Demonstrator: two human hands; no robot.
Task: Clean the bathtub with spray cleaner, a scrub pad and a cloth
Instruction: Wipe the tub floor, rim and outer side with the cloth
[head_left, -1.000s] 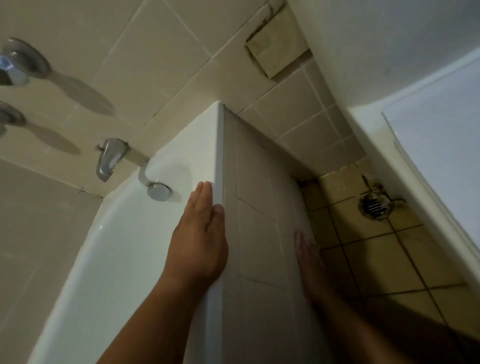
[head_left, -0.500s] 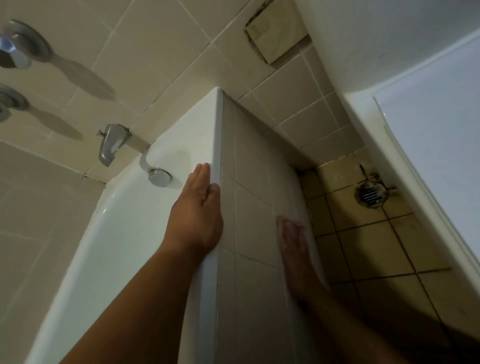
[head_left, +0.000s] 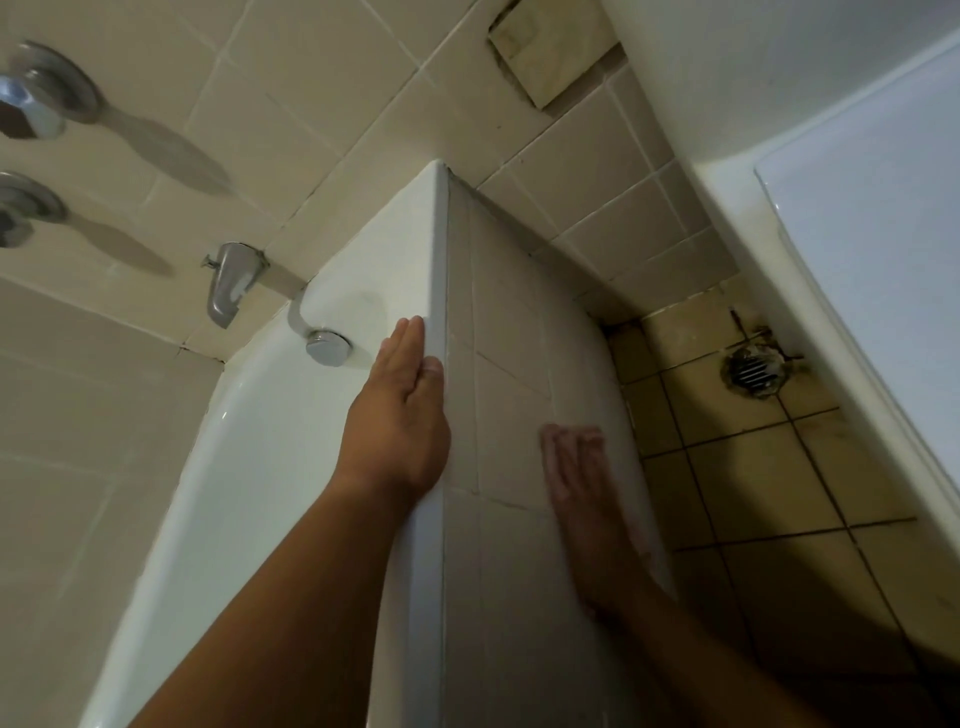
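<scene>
View from above, looking down along a white bathtub (head_left: 291, 467) that fills the left and middle of the scene, its far end meeting a beige tiled wall (head_left: 322, 104). The left hand (head_left: 400, 421) lies flat on the tub's rim at the outer edge, fingers straight and held close together, the thumb tucked against the corner of the rim. The right hand (head_left: 576, 483) is lower, pressed flat against the tiled side panel (head_left: 509, 322) on the outside of the tub; it is blurred, so its fingers can only be said to look straight and slightly apart, holding nothing. At the far end of the tub a round chrome cap (head_left: 327, 347) sits on the inner wall, with a metal spout (head_left: 231, 283) on the wall just above it. Two chrome tap handles (head_left: 31, 109) are higher up at the left edge. To the right of the tub is a yellowish tiled floor (head_left: 753, 467) with dark grout and a round floor drain (head_left: 756, 373) ringed by dark grime. A white fixture (head_left: 857, 208) runs along the right edge.
</scene>
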